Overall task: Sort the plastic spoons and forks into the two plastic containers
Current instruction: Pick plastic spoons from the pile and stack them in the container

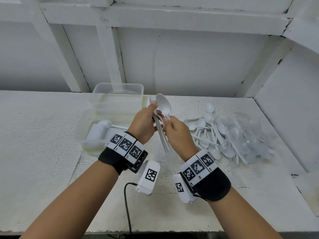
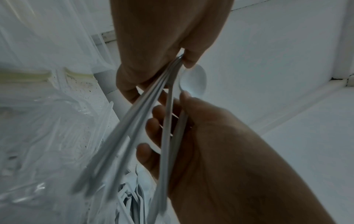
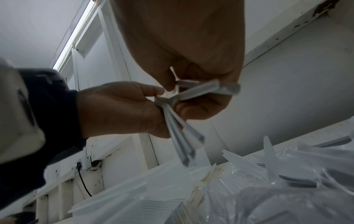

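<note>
Beside both hands' grip on spoons (image 1: 163, 104), near container (image 1: 81, 133) holds stacked cutlery (far container (image 1: 119, 87) unclear).

White spoons (image 1: 163, 104), clear containers (image 1: 119, 94) — black-and-white checkered wrist bands (image 1: 125, 144).

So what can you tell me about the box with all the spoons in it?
The spoon box is a see-through plastic container with a faint yellow-green edge. It sits on the white table, the nearer of the two containers, just left of the left hand, which does not touch it. It has no lid on. Inside lies a neat stack of white spoons nested on their sides, bowls towards the far end. The second container stands right behind it.
</note>
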A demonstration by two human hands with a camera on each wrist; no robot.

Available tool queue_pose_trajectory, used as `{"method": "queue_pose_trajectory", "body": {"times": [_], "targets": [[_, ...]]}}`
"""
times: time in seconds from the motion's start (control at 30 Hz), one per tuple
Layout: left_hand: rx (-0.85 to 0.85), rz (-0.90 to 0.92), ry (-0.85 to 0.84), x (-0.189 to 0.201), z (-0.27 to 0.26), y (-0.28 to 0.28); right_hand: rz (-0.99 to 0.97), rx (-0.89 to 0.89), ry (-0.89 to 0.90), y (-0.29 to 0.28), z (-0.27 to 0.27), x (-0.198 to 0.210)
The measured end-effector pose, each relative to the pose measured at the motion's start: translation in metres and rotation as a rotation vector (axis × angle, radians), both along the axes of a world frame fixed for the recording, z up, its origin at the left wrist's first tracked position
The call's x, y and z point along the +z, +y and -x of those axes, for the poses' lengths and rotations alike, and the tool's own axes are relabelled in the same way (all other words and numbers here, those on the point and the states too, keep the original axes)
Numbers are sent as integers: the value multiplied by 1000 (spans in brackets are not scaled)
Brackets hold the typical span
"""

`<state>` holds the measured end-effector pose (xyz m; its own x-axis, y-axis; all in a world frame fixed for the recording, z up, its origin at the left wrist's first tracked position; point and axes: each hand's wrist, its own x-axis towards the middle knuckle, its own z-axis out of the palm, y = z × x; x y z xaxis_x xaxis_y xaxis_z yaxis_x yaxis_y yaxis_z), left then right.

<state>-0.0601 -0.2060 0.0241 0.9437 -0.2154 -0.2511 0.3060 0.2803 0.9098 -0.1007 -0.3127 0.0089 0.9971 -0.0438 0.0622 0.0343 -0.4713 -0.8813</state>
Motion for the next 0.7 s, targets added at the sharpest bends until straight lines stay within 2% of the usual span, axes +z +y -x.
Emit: {"method": "queue_pose_trajectory", "body": {"times": [0.17,0.3,0.47,0.57,0.7], "targets": [[12,24,-13,0,-1,6,110,-54,-83,-8,-1,2],[-1,-7,-26,-1,-1,7,-7,-52,-129,-12,0,5],[-36,6,-30,1,3,4,37,-1,-164,-10,-3,3],[-42,20,-20,3,6,3,-23,-51,-171,-10,-4,0],[-36,60,-65,7,10,5,-136,-19,-135,-7,-2,6]]}}
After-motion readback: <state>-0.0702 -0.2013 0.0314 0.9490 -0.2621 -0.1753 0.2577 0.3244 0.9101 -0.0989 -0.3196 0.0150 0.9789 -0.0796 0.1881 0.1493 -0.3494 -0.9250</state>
